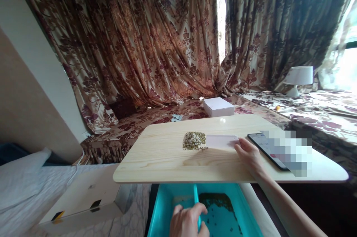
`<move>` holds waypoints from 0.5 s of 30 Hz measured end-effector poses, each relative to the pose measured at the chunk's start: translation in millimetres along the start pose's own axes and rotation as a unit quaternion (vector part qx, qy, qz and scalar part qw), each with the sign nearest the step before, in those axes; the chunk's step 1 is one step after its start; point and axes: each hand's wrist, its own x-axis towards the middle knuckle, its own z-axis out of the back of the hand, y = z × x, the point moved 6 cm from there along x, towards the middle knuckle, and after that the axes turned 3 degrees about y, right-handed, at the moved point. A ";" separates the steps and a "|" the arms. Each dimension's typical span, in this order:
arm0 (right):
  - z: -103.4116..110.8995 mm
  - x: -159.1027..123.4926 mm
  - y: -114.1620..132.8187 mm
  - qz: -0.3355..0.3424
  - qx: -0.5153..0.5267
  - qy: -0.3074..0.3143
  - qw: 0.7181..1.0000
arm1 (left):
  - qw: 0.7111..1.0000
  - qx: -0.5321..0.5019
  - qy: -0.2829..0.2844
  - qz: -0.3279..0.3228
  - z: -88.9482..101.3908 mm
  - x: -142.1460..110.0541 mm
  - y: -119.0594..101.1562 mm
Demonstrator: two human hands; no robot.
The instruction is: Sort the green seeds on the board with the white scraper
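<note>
A white, translucent flat plastic scraper (221,141) lies low over the wooden tabletop (156,155), pinched at its right end by my right hand (247,152). Its left edge touches or nearly touches a mixed pile of small green and whitish grains (194,140). Below the table's near edge, my left hand (188,221) is over the divider of a teal two-compartment box (160,207). Its fingers are bent and apart, with nothing visible in them. Dark greenish grains (216,199) lie in the box's right compartment; a few specks show in the left.
A phone (267,151), partly blurred out, rests right of my right hand. Behind the table are a white box (219,106) and a light-blue cloth (176,118). A large pale carton (86,192) sits on the bed at left. A lamp (298,77) stands far right.
</note>
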 end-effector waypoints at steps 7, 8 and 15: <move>2.2 -2.0 3.0 -0.010 0.015 -0.008 1.000 | 1.000 -0.003 -0.002 -0.006 0.4 0.5 -1.2; 2.4 -2.2 3.3 -0.011 0.016 -0.008 1.000 | 1.000 -0.003 -0.003 -0.005 -0.2 0.7 -0.8; 4.6 -3.3 5.5 -0.017 0.012 -0.026 0.999 | 1.000 0.000 0.000 -0.002 -1.3 -0.1 -0.1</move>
